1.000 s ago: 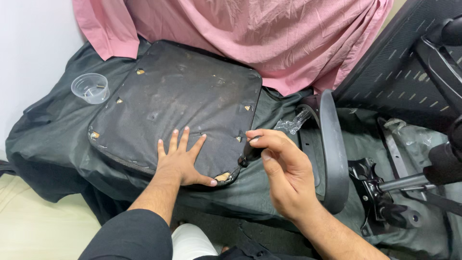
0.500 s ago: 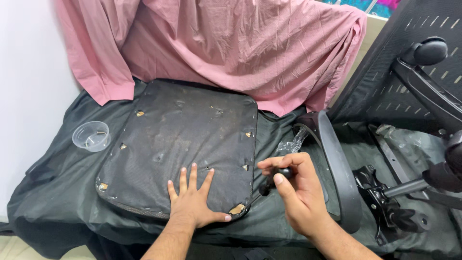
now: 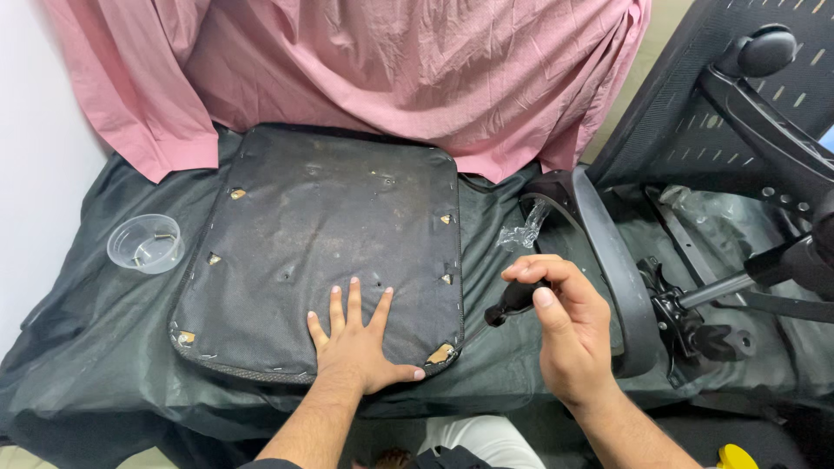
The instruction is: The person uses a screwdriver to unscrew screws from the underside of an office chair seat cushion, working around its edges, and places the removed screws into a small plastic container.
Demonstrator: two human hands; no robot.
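A black chair seat pad [image 3: 330,234] lies upside down on a dark cloth, with small tan patches along its edges. My left hand [image 3: 358,343] rests flat on the pad's near edge, fingers spread. My right hand [image 3: 565,334] is closed around a black-handled screwdriver [image 3: 508,304], whose thin shaft points down-left toward the pad's near right corner [image 3: 441,353]. The tip is close to that corner; contact is unclear.
A clear plastic cup [image 3: 145,243] holding small screws sits at the left. A pink cloth [image 3: 391,69] hangs behind. At the right stand a black armrest [image 3: 608,260], chair backrest [image 3: 738,95] and base mechanism [image 3: 695,321]. A clear plastic wrapper [image 3: 524,230] lies beside the pad.
The view has shifted so the pad sits more centred. My right hand has drawn back to the right with the screwdriver, away from the pad's right edge. My left hand stays pressed on the pad.
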